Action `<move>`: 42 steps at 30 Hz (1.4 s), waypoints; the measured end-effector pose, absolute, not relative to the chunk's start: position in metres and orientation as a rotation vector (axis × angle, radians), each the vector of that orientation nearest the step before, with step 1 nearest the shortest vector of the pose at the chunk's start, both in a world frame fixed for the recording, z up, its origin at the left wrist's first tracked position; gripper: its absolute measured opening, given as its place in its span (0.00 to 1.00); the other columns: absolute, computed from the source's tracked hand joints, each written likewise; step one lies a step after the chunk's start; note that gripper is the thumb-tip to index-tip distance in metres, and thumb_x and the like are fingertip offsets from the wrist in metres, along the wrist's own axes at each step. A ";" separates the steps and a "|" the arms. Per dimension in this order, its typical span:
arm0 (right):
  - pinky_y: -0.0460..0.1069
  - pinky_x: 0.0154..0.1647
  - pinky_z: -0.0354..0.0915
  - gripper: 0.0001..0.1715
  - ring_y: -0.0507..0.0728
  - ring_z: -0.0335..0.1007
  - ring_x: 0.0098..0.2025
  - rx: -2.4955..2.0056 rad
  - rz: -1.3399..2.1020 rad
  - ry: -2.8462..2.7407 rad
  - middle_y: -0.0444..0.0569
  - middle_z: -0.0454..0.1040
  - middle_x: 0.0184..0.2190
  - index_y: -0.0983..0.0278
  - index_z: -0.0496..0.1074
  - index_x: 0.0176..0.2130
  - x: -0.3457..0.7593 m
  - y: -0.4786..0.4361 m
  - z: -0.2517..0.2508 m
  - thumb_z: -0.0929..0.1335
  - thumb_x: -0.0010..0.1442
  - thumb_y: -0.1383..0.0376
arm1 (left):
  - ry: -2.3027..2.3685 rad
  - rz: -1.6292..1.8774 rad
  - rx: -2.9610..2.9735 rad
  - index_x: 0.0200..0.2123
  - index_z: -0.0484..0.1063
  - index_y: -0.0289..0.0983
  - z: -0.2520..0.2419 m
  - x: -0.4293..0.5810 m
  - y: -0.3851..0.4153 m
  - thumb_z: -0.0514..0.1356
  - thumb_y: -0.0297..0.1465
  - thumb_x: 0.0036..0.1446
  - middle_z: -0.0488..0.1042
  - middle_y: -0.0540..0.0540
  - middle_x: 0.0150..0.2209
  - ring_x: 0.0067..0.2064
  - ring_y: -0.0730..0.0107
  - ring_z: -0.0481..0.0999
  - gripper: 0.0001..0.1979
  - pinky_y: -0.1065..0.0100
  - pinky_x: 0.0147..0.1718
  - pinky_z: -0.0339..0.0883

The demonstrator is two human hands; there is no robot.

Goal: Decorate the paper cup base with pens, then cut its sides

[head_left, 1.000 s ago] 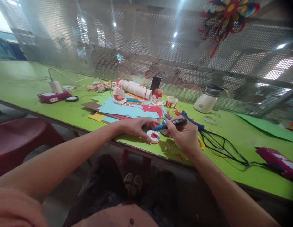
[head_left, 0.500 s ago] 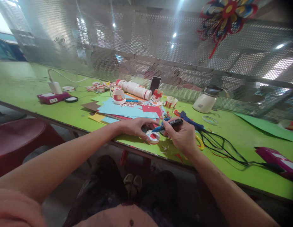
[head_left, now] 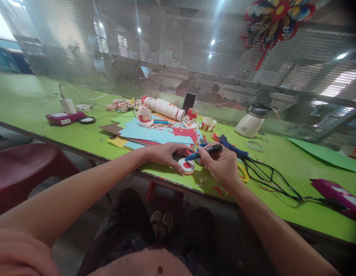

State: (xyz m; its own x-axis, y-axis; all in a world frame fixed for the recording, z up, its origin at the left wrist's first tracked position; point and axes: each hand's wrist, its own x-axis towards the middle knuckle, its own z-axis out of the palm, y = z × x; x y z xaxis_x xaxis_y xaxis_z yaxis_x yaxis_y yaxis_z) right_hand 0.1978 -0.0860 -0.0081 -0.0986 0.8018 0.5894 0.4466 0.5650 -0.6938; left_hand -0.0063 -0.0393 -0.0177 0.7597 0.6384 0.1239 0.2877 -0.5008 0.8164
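My left hand (head_left: 165, 154) rests on the green table (head_left: 281, 180) near its front edge, fingers pinching a small white paper-cup ring (head_left: 187, 166) with a red middle. My right hand (head_left: 222, 165) is closed round a black marker with a blue tip (head_left: 205, 151), and the tip points down at the ring's rim. A blue glue gun (head_left: 234, 148) lies just behind my right hand, with its black cord trailing right. Yellow-handled scissors (head_left: 243, 173) lie partly hidden under that hand.
Sheets of coloured paper (head_left: 155, 135) lie behind my hands, with a stack of paper cups (head_left: 163, 107), a phone (head_left: 189, 102) and cut cups. A pink power strip (head_left: 64, 118) sits left, a white kettle (head_left: 252, 121) right. A red stool (head_left: 25, 165) stands at left.
My right hand has shifted slightly left and brought the marker tip down to the ring. My left hand has stayed on the ring.
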 end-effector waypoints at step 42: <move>0.45 0.19 0.58 0.13 0.49 0.63 0.18 -0.973 0.376 -1.798 0.42 0.69 0.17 0.64 0.68 0.27 0.197 -0.086 -0.010 0.69 0.57 0.58 | 0.662 0.554 2.124 0.57 0.65 0.38 -0.017 -0.004 -0.041 0.70 0.31 0.45 0.75 0.45 0.44 0.46 0.65 0.74 0.35 0.66 0.46 0.66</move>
